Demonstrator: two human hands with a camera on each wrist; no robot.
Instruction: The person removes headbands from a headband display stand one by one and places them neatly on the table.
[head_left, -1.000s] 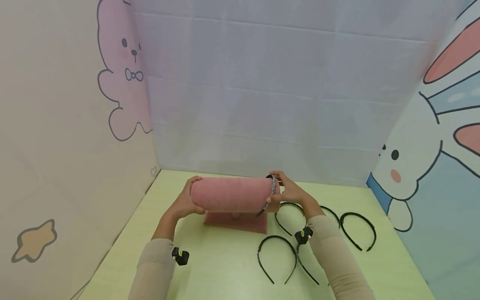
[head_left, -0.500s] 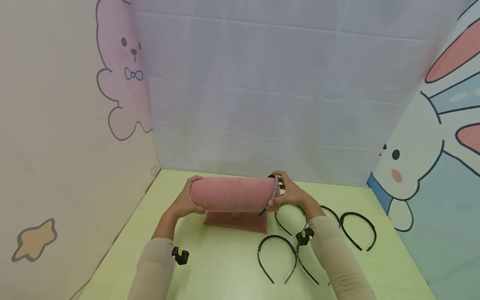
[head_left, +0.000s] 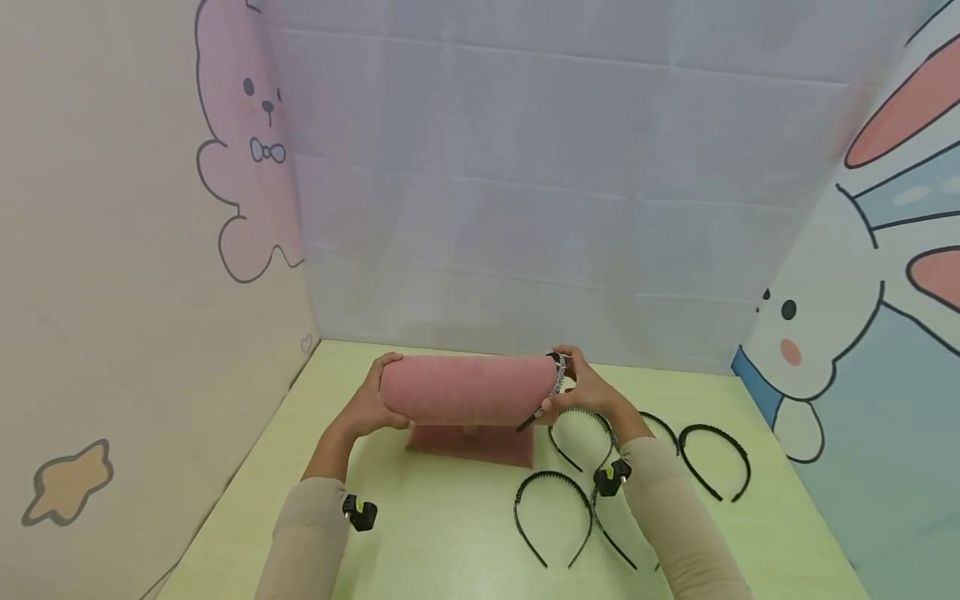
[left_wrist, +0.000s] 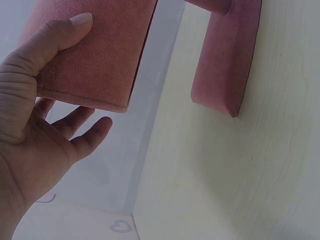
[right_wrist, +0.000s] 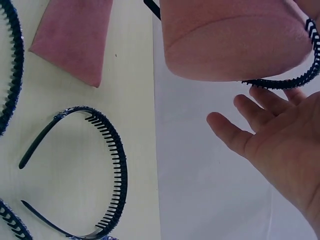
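A pink velvet roll lies crosswise on its stand, above a flat pink base. My left hand grips the roll's left end, thumb on the near face; the left wrist view shows fingers around the far side. At the other end, my right hand holds a glittery black headband, with the thumb in front and fingers behind. This headband hangs tilted around the roll's very end. From the right wrist, its toothed band curves beyond the velvet edge, against the fingertips.
Several more toothed headbands lie on the pale table at right, including a front one, one behind it and one far right. The right forearm partly covers some. A white curtain rises behind, with printed panels at both sides.
My right hand and its headband have shifted slightly right along the roll, bringing the band to the end. My left hand keeps its hold on the roll, which stays put.
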